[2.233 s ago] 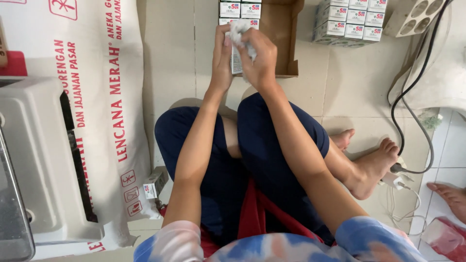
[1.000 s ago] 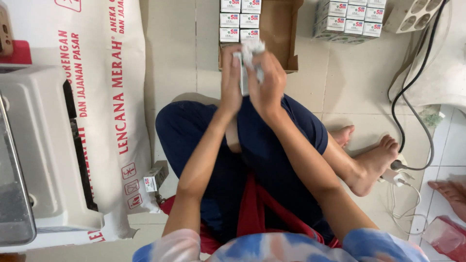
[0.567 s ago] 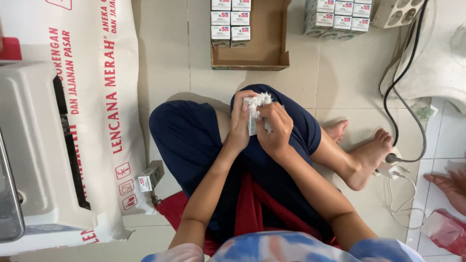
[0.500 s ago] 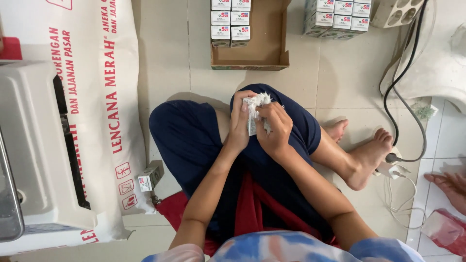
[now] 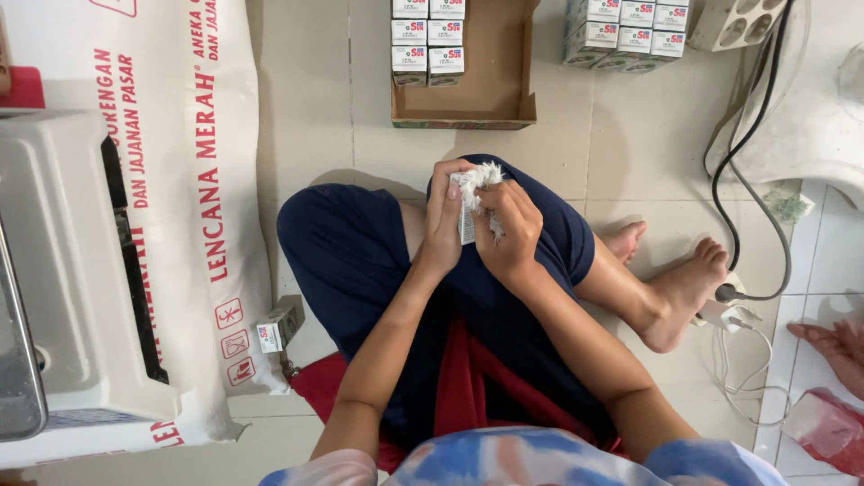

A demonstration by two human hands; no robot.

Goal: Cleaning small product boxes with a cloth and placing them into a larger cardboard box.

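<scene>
Two hands clamped on one small box (image 5: pixel 465 220) over lap: left hand (image 5: pixel 443 220) grips box, right hand (image 5: pixel 508 229) presses white cloth (image 5: pixel 481 175) on it. Six boxes already in cardboard tray (image 5: pixel 499 81); stacked boxes (image 5: pixel 625 31) wait beside it.

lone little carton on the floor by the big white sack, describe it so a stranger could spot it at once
Find the big white sack with red print. At its lower right edge, beside the person's knee, a small white carton lies tilted on the tiles. Unlike those in the cardboard tray, it sits alone.
</scene>
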